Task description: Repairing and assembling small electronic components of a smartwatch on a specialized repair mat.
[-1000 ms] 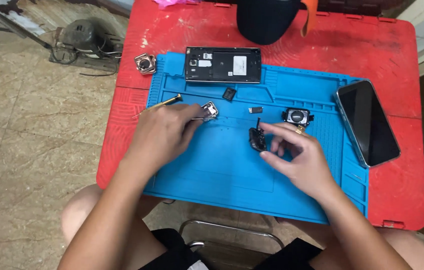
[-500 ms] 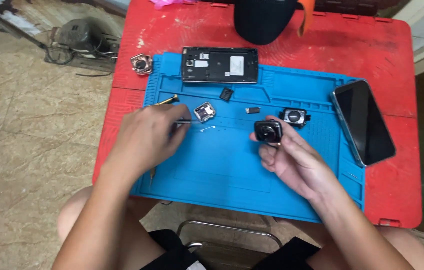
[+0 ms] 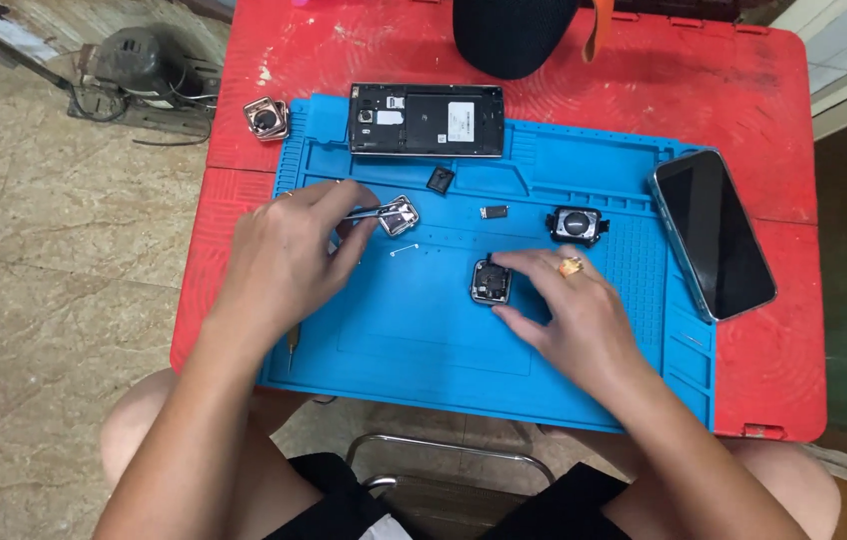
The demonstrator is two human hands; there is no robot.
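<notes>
A small square dark watch body (image 3: 491, 282) lies on the blue silicone repair mat (image 3: 424, 340), right hand (image 3: 574, 310) fingers pinching its edges to steady it; left hand (image 3: 289, 255) clamps slim metal tweezers (image 3: 364, 212) beside a silver square casing (image 3: 399, 215)

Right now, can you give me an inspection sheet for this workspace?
Surface: blue repair mat on a red table.
Job's things: small square watch body; silver square part; tweezers.
Clutter: opened phone, dark-screened phone, black round-faced module, metal piece, black rounded object.
Grippers: left hand holds the tweezers at the silver part; right hand fingers rest on the watch body.
Cables: wires by a grey device on the floor.
Surroundings: tiled floor.
</notes>
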